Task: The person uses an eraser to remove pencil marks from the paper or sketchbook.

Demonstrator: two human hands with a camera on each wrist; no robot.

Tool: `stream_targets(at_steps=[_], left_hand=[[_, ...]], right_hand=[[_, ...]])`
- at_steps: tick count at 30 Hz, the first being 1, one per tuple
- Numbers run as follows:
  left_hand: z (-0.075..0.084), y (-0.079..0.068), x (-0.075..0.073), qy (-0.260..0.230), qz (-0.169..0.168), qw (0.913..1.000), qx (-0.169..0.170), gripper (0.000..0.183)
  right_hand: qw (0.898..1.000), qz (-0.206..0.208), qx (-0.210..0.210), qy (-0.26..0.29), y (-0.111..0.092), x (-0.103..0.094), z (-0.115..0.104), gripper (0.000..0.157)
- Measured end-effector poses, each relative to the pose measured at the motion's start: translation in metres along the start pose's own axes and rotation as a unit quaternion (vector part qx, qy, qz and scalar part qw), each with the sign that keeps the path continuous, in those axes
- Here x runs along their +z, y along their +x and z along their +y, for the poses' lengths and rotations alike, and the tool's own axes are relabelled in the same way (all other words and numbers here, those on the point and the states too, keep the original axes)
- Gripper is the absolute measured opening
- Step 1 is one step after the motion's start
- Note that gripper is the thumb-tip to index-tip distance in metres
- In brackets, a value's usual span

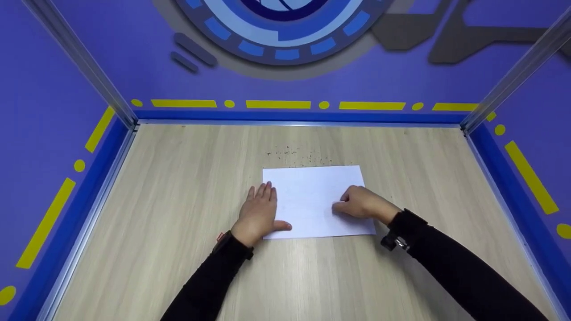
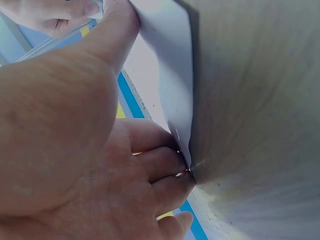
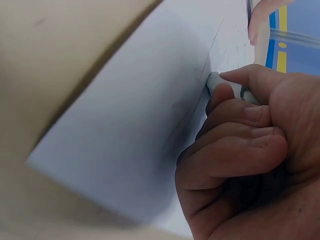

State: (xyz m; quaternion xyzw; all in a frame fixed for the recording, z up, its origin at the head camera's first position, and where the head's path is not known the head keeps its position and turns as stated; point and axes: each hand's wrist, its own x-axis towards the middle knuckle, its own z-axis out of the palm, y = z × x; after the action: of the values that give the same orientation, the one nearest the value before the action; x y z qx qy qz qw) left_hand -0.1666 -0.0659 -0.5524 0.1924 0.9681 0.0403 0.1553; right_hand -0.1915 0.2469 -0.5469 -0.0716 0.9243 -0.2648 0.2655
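Observation:
A white sheet of paper [image 1: 308,200] lies flat on the wooden table. My left hand [image 1: 258,211] rests over its left edge, fingers stretched away from me and thumb out across the lower left of the sheet. On the right half of the paper, my right hand [image 1: 359,203] is curled and pinches a small white eraser [image 3: 215,81] with a greyish, worn tip. That tip meets the paper beside faint pencil lines in the right wrist view. From the head view the eraser is hidden by the fingers.
Dark eraser crumbs [image 1: 287,151] are scattered on the table [image 1: 192,178] just beyond the sheet's far edge. Blue-purple panels [image 1: 290,89] with yellow dashes enclose the table at the back and both sides. Metal rails run along the table's edges.

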Motion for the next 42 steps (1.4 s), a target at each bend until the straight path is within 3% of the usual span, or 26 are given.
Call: stream_targets(at_steps=[20, 30, 42], left_hand=[[0.000, -0.002, -0.002, 0.003, -0.006, 1.0000, -0.003, 0.126], [0.001, -0.003, 0.003, -0.003, -0.006, 1.0000, 0.002, 0.125], [-0.006, -0.002, -0.006, -0.052, -0.019, 0.9984, 0.011, 0.120]], right_hand=[[0.999, -0.013, 0.047, -0.002, -0.035, -0.024, 0.048, 0.051], [0.998, -0.025, 0.060, -0.013, -0.036, -0.024, 0.043, 0.048], [0.998, -0.021, 0.051, -0.043, -0.033, -0.027, 0.035, 0.045]])
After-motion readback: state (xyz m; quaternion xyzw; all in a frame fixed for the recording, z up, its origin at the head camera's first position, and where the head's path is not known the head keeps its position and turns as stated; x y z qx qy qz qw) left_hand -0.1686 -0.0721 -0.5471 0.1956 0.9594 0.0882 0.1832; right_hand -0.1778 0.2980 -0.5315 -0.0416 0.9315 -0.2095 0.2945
